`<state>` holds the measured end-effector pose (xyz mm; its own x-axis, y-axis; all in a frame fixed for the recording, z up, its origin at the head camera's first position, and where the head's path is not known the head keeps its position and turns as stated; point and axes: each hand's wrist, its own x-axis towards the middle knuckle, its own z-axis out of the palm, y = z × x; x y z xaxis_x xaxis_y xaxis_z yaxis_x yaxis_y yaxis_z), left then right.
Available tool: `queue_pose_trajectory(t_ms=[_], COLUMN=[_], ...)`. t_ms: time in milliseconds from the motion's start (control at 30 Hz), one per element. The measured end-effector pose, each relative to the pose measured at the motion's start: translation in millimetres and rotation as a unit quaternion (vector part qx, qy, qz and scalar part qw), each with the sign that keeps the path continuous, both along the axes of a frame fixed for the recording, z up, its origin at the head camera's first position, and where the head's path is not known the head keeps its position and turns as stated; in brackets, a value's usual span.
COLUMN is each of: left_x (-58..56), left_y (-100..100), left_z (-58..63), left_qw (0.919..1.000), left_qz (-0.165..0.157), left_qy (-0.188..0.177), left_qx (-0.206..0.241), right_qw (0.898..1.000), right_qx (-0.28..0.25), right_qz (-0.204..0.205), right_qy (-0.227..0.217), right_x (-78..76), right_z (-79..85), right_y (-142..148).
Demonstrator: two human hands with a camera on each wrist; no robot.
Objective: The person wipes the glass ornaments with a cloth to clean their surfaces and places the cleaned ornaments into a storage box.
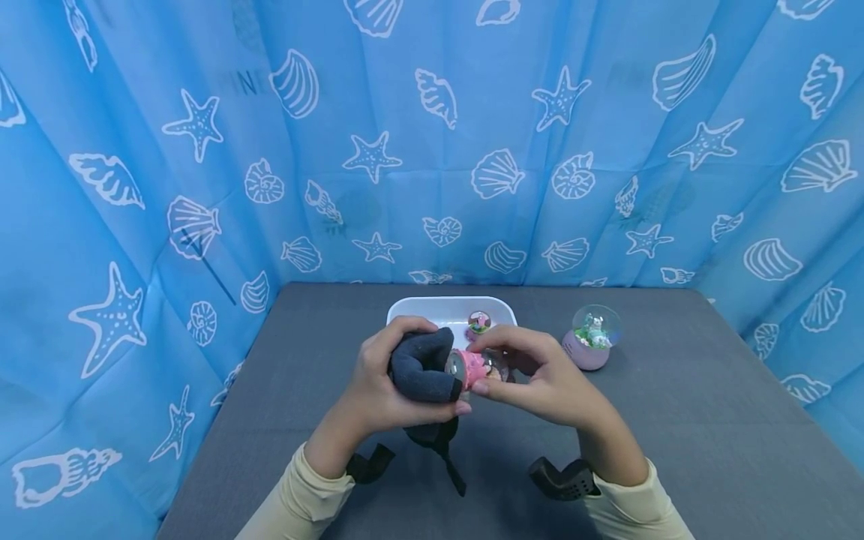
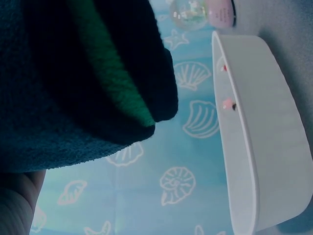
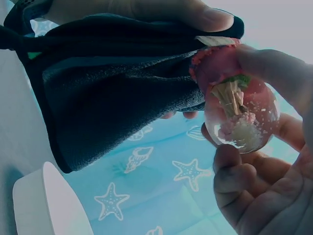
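My left hand (image 1: 378, 367) grips a bundled dark blue terry cloth (image 1: 420, 367), its thumb and fingers wrapped around it. A black strap hangs below the cloth, and green fabric (image 2: 110, 61) shows between its layers in the left wrist view. Between the thumb and fingers of my right hand (image 1: 547, 367) is a small snow globe (image 3: 242, 110) with a pink base. The globe lies tipped over, its base pointing left against the cloth's edge. In the right wrist view the globe's dome faces down, with a little tree-like figure inside.
Behind the hands stands a white tray (image 1: 432, 306) with another small snow globe (image 1: 479, 322) inside. Right of it, a larger snow globe (image 1: 592, 337) on a lilac base sits on the grey table (image 1: 688, 420). A blue shell-patterned curtain (image 1: 432, 187) encloses the table.
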<state>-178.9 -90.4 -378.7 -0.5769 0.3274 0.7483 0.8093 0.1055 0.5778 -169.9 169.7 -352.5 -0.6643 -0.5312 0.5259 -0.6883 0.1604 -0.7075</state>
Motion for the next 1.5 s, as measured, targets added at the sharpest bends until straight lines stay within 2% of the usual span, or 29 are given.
queue_pose_trajectory(t_ms=[200,333,400,567,733,800,1167,1400,1500], left_x=[-0.2,0.1,0.0,-0.3,0.0,-0.1,-0.9,-0.5,-0.2], left_y=[0.3,0.9,1.4,2.2,2.6,2.8,1.8,0.6,0.2], left_z=[-0.6,-0.8,-0.8,-0.6,0.4,0.2,-2.3,-1.1,-0.1], left_qw=[1.0,0.9998,0.9997,0.9995,0.9995,0.9994,0.9996,0.9998,0.9998], left_qz=[-0.007,-0.016,-0.023,-0.032,-0.033,-0.032,-0.022,-0.01,-0.006], left_qy=[0.004,0.007,0.008,0.008,0.004,0.007,0.016,0.016,0.015], left_qx=[-0.001,-0.001,-0.001,-0.002,-0.003,-0.004,-0.007,-0.007,-0.007], right_qw=[0.999,0.998,0.999,1.0,0.999,0.999,0.999,1.0,0.999], right_qx=[-0.022,-0.017,-0.006,0.012,0.001,-0.009,0.003,-0.028,-0.035], right_qz=[0.033,0.05,0.045,0.002,-0.043,-0.046,-0.033,0.01,0.014], right_qy=[0.033,0.033,0.03,0.012,-0.015,-0.017,-0.002,0.01,0.006], right_x=[-1.2,-2.8,-3.2,-1.6,0.4,0.1,0.2,1.1,1.1], right_z=[0.1,-1.2,-1.8,-2.3,-2.9,-4.0,-5.9,-4.5,-4.2], right_y=[2.3,1.9,0.8,-1.0,-3.4,-4.6,-5.5,-4.6,-5.0])
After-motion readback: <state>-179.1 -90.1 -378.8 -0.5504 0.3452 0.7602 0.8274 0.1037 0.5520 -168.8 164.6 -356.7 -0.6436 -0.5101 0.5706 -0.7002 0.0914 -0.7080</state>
